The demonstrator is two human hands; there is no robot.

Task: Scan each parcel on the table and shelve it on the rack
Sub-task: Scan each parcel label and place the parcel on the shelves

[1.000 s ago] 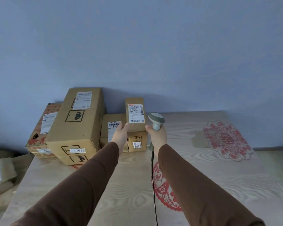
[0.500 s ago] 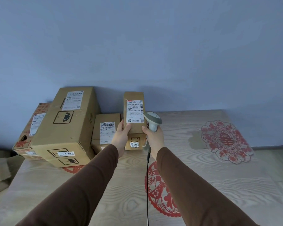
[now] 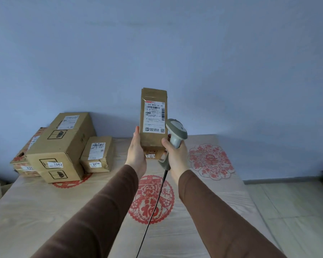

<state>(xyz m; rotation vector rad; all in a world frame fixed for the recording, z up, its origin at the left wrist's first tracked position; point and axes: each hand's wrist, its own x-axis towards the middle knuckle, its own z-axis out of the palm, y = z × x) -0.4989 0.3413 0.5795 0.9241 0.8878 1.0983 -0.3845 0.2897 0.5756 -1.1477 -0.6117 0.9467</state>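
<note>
My left hand (image 3: 136, 155) grips the lower left edge of a tall narrow cardboard parcel (image 3: 153, 116), thumb lying up its side, and holds it upright, lifted clear above the table (image 3: 203, 211) in front of the blue wall (image 3: 157, 43). My right hand (image 3: 176, 155) is wrapped around the handle of a grey barcode scanner (image 3: 175, 133), and its thumb also presses against the parcel's lower right corner, so the box sits pinched between the two hands. The scanner's head is just beside the right edge of the parcel, level with the bottom of the white shipping label (image 3: 154, 116), which faces me. A black cable (image 3: 153, 207) hangs from the scanner's handle down between my brown sleeves.

On the table's far left, against the wall, stand three more parcels: a large carton (image 3: 63, 146) with umbrella marks and a tag reading 1042, a smaller box (image 3: 97, 157) touching its right side, and a red-patterned box (image 3: 24, 161) half hidden behind its left. Red paper-cut decorations lie flat on the wood-grain tabletop: one (image 3: 153, 200) beneath my hands, one (image 3: 211, 161) to the right.
</note>
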